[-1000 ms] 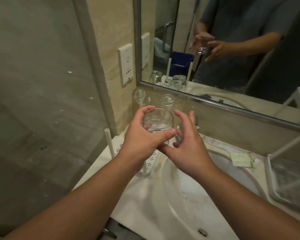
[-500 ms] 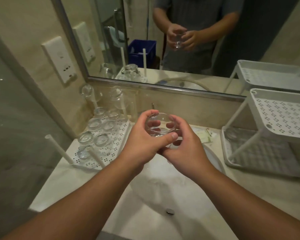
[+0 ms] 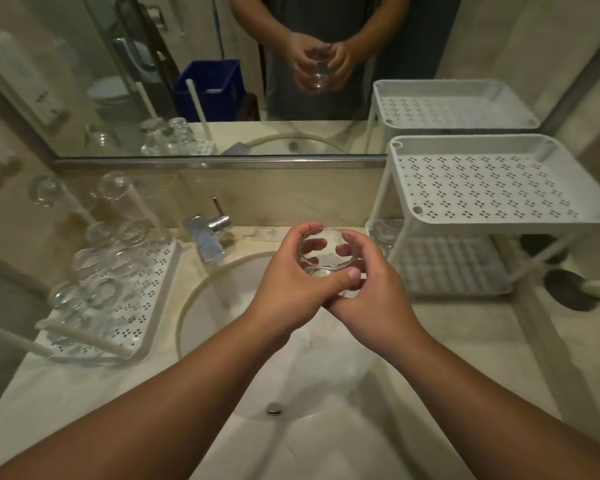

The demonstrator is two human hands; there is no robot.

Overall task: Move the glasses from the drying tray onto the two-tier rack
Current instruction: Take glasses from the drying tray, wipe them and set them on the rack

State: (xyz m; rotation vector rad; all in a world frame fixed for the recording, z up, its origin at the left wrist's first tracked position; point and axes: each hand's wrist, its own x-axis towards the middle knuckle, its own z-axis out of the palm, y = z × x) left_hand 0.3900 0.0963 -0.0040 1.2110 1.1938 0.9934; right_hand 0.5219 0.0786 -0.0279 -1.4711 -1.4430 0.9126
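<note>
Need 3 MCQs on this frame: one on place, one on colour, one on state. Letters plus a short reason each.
1. Where is the held glass?
A. over the sink basin
B. on the rack's top tier
C. on the drying tray

2. What colour is the two-tier rack?
A. blue
B. white
C. black

3. How is the glass held?
A. by the left hand alone
B. it stands free on the counter
C. by both the left hand and the right hand

Answers:
1 A: the glass is in the air above the basin, between the drying tray on the left and the rack on the right.
2 B: its perforated shelves and legs are white.
3 C: fingers of both hands curl round the glass.
</note>
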